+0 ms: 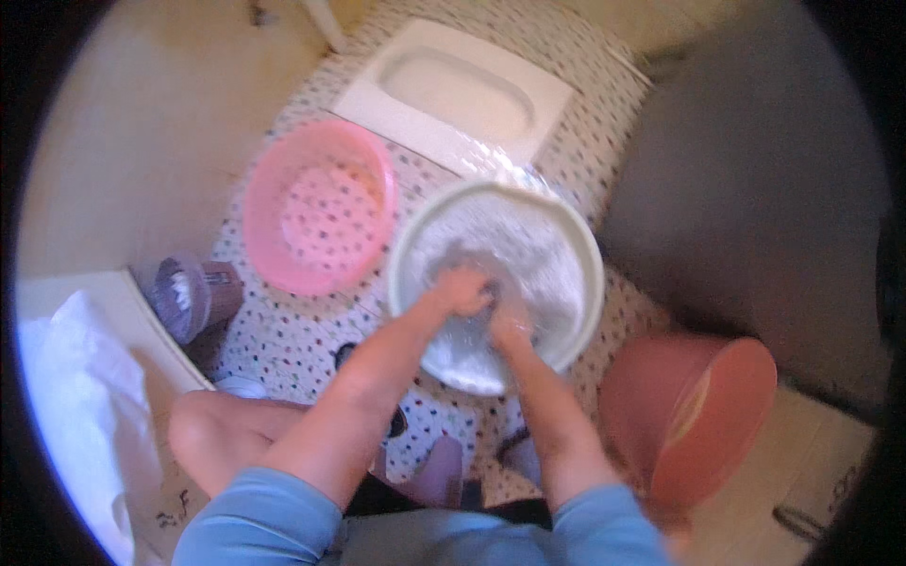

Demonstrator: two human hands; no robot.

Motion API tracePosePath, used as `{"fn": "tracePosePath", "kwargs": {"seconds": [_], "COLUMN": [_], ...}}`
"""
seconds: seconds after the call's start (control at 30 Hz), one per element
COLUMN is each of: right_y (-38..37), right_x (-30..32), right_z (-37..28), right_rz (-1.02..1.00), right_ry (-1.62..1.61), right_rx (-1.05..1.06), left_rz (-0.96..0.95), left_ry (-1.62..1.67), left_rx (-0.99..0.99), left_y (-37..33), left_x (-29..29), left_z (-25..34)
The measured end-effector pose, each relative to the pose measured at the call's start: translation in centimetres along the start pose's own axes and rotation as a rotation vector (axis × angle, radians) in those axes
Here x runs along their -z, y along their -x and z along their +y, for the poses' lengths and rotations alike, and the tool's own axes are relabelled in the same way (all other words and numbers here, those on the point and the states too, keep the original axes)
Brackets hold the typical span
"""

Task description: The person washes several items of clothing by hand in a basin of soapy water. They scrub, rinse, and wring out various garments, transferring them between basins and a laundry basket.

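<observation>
Both arms reach down into a round, pale-rimmed basin (592, 283) of foamy water. Near its middle, my left hand (462, 289) is curled closed on what looks like a wet grey cloth (479, 261), mostly under the water. My right hand (511, 325) is close beside it on the right, partly sunk in the water. Suds and blur hide its fingers. White splashes rise over the basin's far rim.
A translucent pink basin (377, 222) stands left of the pale one. Beyond lies a white squat toilet (429, 127). A reddish bucket (651, 396) lies tilted at the right, near a dark panel (746, 208). A small purple bin (222, 292) and white plastic sheet (90, 396) are at left.
</observation>
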State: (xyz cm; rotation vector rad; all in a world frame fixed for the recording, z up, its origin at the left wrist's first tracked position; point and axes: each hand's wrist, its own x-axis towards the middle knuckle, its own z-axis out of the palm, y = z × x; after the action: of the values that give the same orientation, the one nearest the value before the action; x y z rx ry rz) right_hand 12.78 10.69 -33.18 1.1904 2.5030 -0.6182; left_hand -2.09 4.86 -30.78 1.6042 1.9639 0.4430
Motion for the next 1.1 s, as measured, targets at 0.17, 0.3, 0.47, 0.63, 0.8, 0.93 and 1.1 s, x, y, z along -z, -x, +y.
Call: {"fn": "tracePosePath", "kwargs": {"seconds": [0.17,0.3,0.47,0.63,0.8,0.93,1.1], "right_y": [3.9,-2.7,-1.8,4.4,11.3,13.5,12.0], "right_x": [3.4,-1.3,7.7,19.2,24.6,23.7,18.4], "right_z": [-4.1,-0.6,-3.8,-5.7,-7.0,-6.5,-5.5], "right_rz": [0.029,-0.329,-0.029,-0.104,0.078,-0.006,-0.244], "right_ry": [0.254,0.110,-0.382,-1.099,-1.439,-1.828,-2.010], "right_rx": [0.139,-0.067,-0.136,-0.291,-0.160,-0.025,-0.142], "left_rz": [0.142,0.461,0.703,0.826,0.500,0.480,0.655], "left_ry": [0.205,0.408,0.826,1.091,1.802,2.248,1.609], "left_rx": [0.249,0.336,0.660,0.959,1.244,0.702,0.427], "left_y": [1.6,2.3,5.4,6.6,10.8,11.8,7.3], "left_x": [5.5,4.8,10.1,3.7,4.1,9.5,8.4], "left_z": [0.0,0.5,-1.7,1.1,11.9,16.6,13.9]}}
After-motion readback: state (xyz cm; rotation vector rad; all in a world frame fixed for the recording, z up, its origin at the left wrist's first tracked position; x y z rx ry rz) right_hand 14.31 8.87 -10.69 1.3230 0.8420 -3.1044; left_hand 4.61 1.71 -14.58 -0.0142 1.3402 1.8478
